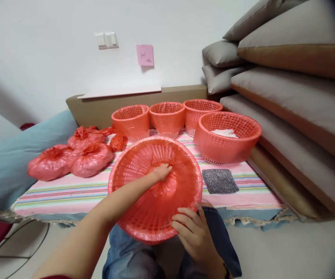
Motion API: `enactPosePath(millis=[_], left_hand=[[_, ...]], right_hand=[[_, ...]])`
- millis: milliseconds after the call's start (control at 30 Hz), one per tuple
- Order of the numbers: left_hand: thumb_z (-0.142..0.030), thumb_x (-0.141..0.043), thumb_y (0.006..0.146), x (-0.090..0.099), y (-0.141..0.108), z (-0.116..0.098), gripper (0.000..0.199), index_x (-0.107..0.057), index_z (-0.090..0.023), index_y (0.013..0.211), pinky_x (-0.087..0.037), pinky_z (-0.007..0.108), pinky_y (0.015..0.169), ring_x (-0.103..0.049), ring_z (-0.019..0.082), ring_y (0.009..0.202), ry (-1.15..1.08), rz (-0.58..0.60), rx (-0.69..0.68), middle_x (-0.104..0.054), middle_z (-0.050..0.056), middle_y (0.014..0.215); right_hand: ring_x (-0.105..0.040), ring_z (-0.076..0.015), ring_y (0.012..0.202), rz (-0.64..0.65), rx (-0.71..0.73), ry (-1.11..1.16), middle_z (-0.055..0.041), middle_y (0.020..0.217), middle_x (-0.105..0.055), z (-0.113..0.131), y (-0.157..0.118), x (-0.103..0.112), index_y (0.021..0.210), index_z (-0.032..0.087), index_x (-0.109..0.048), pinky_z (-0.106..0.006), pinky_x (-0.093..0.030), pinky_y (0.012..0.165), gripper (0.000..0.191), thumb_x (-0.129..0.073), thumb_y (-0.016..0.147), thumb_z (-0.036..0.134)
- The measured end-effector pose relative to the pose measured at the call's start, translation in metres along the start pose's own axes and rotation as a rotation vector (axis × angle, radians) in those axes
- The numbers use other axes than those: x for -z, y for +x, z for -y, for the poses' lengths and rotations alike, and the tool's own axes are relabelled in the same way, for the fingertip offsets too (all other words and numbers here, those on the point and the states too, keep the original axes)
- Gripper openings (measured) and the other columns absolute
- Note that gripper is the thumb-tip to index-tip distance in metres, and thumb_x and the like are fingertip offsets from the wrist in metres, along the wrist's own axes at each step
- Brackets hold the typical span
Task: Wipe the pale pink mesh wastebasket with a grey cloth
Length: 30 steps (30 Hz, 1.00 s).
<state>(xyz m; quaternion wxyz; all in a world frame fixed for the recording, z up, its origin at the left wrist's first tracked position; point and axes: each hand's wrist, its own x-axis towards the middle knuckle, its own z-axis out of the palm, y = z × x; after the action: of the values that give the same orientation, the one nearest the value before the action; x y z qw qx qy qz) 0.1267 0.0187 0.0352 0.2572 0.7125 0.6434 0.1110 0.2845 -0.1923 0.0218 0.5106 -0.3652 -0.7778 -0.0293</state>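
Wall (184, 31); left hand (162, 171) inside basket (146, 217) (right hand (192, 230) curled over rim (155, 140)).

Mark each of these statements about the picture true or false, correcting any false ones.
1. The left hand reaches into the front basket. True.
2. The right hand is held well away from the front basket. False: the right hand touches it.
3. The dark mat lies inside a basket. False: the dark mat lies on the striped cloth.
4. A pink note is on the wall. True.
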Motion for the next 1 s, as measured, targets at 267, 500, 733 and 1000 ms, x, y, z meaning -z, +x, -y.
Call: enactPosePath(millis=[267, 500, 733, 1000], left_hand=[[-0.026, -0.098, 0.04, -0.044, -0.002, 0.01, 0.143, -0.02, -0.028, 0.159, -0.012, 0.081, 0.107, 0.007, 0.052, 0.15, 0.589, 0.386, -0.234, 0.002, 0.02, 0.168], [-0.043, -0.095, 0.048, -0.056, 0.004, 0.027, 0.144, -0.004, -0.033, 0.16, -0.015, 0.082, 0.105, 0.021, 0.049, 0.148, 0.754, 0.358, -0.263, 0.017, 0.015, 0.166], [-0.037, -0.096, 0.045, -0.061, 0.0, 0.028, 0.145, -0.008, -0.03, 0.161, -0.019, 0.084, 0.103, 0.015, 0.052, 0.149, 0.795, 0.296, -0.303, 0.011, 0.018, 0.167], [-0.024, -0.088, 0.063, -0.044, -0.006, 0.009, 0.108, -0.032, -0.016, 0.156, -0.025, 0.075, 0.108, -0.009, 0.054, 0.148, 0.644, 0.221, -0.316, -0.014, 0.027, 0.165]], right_hand=[[-0.066, -0.0147, 0.104, 0.003, -0.012, 0.009, 0.0035, 0.09, -0.076, 0.005, -0.01, -0.003, 0.098, 0.026, -0.071, -0.038, -0.014, 0.124, 0.02, -0.052, 0.098, 0.019], [-0.057, -0.0186, 0.125, 0.076, 0.004, -0.074, 0.0022, 0.115, -0.075, 0.013, -0.006, 0.005, 0.111, 0.027, -0.071, -0.041, -0.009, 0.126, 0.021, -0.058, 0.096, 0.023], [-0.046, -0.0254, 0.138, 0.146, 0.047, -0.172, 0.0, 0.127, -0.07, 0.018, 0.006, 0.02, 0.113, 0.026, -0.071, -0.047, -0.004, 0.127, 0.023, -0.064, 0.093, 0.037], [-0.062, -0.0232, 0.117, 0.111, -0.002, -0.096, 0.0004, 0.105, -0.075, 0.018, 0.003, 0.012, 0.1, 0.028, -0.071, -0.05, -0.004, 0.127, 0.019, -0.062, 0.095, 0.044]])
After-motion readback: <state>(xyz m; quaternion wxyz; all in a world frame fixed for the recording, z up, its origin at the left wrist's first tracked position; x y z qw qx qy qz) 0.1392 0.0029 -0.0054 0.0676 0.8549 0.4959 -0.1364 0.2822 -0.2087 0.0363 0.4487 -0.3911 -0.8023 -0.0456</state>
